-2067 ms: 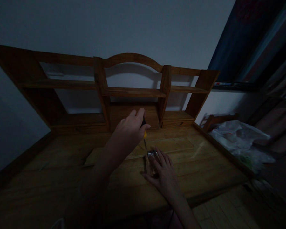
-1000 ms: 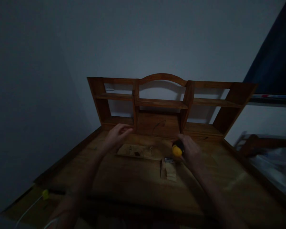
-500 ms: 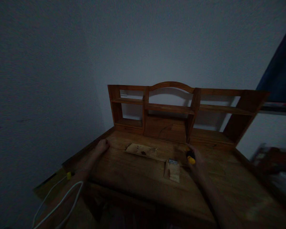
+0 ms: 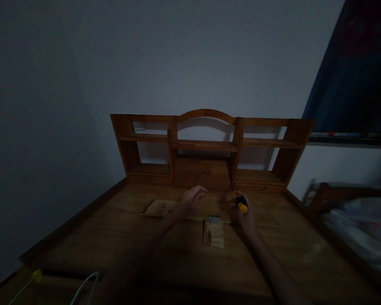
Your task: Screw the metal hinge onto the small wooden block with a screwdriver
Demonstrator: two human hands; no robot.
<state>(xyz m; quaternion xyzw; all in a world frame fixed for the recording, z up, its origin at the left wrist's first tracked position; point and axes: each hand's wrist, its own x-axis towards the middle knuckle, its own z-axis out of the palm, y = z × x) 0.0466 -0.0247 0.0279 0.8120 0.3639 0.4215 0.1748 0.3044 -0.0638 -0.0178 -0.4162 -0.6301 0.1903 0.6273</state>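
Note:
My right hand [image 4: 248, 218] is closed around a yellow-and-black handled tool [image 4: 241, 205]; its working end is hard to make out in the dim light. Over the back middle of the wooden desk [image 4: 114, 237] hovers my left hand [image 4: 193, 195], its fingers loosely bent and pointing right, with nothing visible in them. Between the two hands, nearer to me, lies a small wooden piece [image 4: 216, 237] with a metal hinge [image 4: 213, 218] at its far end. A pale, rough-edged strip [image 4: 158, 208] on the desk is partly hidden by my left forearm.
A wooden shelf unit [image 4: 203, 146] with an arched top stands along the desk's back edge, against the wall. A white cable [image 4: 90, 279] and a yellow item [image 4: 37, 276] are at the front left. Plastic-looking bundles [image 4: 362, 224] lie beyond the right edge.
My left hand has moved right, from the desk's left side to its middle, and its fist has loosened. The right hand still holds the tool. The view has turned right.

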